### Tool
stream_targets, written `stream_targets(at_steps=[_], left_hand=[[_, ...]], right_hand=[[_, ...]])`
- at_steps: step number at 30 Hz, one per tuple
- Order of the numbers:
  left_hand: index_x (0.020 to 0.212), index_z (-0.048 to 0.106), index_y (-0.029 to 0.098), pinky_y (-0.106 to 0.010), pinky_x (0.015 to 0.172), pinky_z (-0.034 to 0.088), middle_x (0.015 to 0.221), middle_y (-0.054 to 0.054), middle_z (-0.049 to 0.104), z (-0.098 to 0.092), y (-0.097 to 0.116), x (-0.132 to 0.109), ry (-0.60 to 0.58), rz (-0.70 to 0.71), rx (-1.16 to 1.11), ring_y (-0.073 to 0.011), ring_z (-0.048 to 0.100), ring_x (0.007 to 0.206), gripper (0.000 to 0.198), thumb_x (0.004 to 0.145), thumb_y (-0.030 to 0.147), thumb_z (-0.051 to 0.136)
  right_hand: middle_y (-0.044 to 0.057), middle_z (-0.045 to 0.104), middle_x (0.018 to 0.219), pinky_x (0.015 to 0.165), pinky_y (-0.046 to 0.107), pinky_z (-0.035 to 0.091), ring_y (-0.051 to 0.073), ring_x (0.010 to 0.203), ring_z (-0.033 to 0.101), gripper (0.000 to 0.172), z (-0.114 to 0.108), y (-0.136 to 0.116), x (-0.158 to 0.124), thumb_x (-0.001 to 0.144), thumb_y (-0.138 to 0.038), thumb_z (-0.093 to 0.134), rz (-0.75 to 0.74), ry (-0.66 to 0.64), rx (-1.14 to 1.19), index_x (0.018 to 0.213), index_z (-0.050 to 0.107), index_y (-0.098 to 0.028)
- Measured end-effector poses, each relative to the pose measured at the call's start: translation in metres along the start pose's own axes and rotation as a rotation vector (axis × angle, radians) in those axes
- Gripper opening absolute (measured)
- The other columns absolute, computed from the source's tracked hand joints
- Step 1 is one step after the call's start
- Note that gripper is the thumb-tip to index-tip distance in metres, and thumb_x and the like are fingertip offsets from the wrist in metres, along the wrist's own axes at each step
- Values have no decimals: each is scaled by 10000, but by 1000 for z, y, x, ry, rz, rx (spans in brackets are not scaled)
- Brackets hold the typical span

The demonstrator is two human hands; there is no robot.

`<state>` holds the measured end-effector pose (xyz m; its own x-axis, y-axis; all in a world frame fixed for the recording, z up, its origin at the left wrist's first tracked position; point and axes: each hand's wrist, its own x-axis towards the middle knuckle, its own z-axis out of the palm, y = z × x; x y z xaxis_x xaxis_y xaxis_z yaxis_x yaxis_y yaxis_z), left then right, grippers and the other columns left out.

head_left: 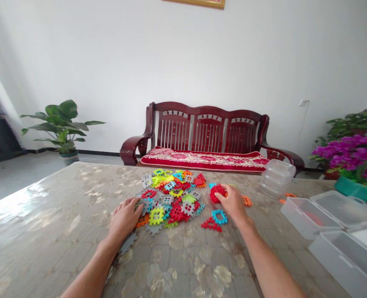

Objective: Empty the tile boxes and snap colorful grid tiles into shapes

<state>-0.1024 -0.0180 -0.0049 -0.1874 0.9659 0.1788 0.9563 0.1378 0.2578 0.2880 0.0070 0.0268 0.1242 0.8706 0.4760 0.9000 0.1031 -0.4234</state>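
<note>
A heap of colourful plastic interlocking building pieces (pixel 177 209) lies on the table, many of them square with window-like openings. My left hand (pixel 126 215) rests at the heap's left edge, fingers stretched out and touching the outer pieces; some fingertips are hard to make out. Right of the heap, my right hand (pixel 235 203) grips a red toothed building piece (pixel 217 193) between thumb and fingers. Close below it lie a blue square frame piece (pixel 219 217) and a red triangular piece (pixel 211 224). An orange piece (pixel 247 200) lies just beyond that hand's right side.
Clear plastic boxes (pixel 310 217) stand on the right of the patterned tabletop (pixel 171 265), one with something red inside. A stack of clear containers (pixel 277 178) is farther back. Purple flowers in a teal pot (pixel 357 188) stand at far right. Behind the table is a wooden bench (pixel 208 128).
</note>
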Motion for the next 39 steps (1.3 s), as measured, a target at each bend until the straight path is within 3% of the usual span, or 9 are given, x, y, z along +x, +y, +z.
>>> stream_targets(at_steps=[6, 11, 15, 18, 21, 28, 31, 39], left_hand=[[1293, 614, 251, -454, 1060, 416, 1389, -91, 594, 1, -1, 0, 0, 6, -5, -301, 575, 1240, 501, 948, 439, 303], [1313, 597, 246, -446, 1069, 409, 1398, -88, 586, 2, -1, 0, -15, 1, 9, -296, 570, 1246, 515, 951, 445, 289], [1324, 586, 248, -432, 1075, 404, 1413, -80, 575, 1, 0, 1, -25, -9, 23, -286, 564, 1254, 513, 954, 440, 286], [1318, 590, 255, -435, 1071, 407, 1408, -76, 579, 0, 0, 0, -27, -10, 19, -288, 563, 1254, 508, 954, 443, 290], [1313, 593, 253, -444, 1072, 406, 1407, -78, 578, 0, 0, 0, -22, -10, 7, -292, 559, 1259, 506, 952, 441, 292], [1315, 594, 254, -444, 1077, 402, 1410, -80, 576, 0, 1, 0, -27, -9, 13, -292, 559, 1259, 499, 953, 440, 304], [1317, 594, 261, -438, 1078, 404, 1408, -76, 578, -1, 2, 0, -23, -12, 16, -286, 563, 1257, 494, 952, 440, 313], [1306, 604, 243, -447, 1070, 409, 1397, -89, 584, -2, 2, -2, -19, -5, -9, -296, 564, 1250, 492, 951, 433, 321]], right_hand=[[114, 707, 1099, 946, 367, 441, 259, 1040, 626, 323, 1, 1, -2, 843, -337, 624, -11, -27, -36, 1112, 679, -167], [111, 707, 1080, 919, 386, 448, 269, 1027, 626, 322, 2, 2, -3, 853, -359, 624, -58, 57, -51, 1111, 688, -177], [92, 713, 1061, 929, 380, 460, 251, 1022, 626, 231, 5, -7, -5, 881, -323, 591, -165, 107, 77, 1037, 704, -197], [72, 722, 1019, 921, 363, 479, 230, 994, 643, 169, 9, -22, -12, 883, -269, 593, -268, 48, 176, 994, 710, -216], [58, 726, 1015, 927, 357, 487, 216, 994, 649, 160, 12, -40, -23, 866, -230, 628, -369, -104, 207, 1003, 712, -226], [91, 604, 1370, 1089, 446, 402, 278, 1258, 531, 582, 26, -63, -47, 789, -287, 754, -523, -383, 149, 1341, 580, -224], [86, 614, 1358, 1082, 446, 412, 275, 1250, 538, 552, 31, -64, -51, 818, -265, 733, -536, -399, 136, 1346, 579, -231], [76, 688, 1218, 1006, 417, 469, 243, 1121, 605, 343, 36, -61, -56, 905, -159, 585, -547, -295, 169, 1237, 652, -218]])
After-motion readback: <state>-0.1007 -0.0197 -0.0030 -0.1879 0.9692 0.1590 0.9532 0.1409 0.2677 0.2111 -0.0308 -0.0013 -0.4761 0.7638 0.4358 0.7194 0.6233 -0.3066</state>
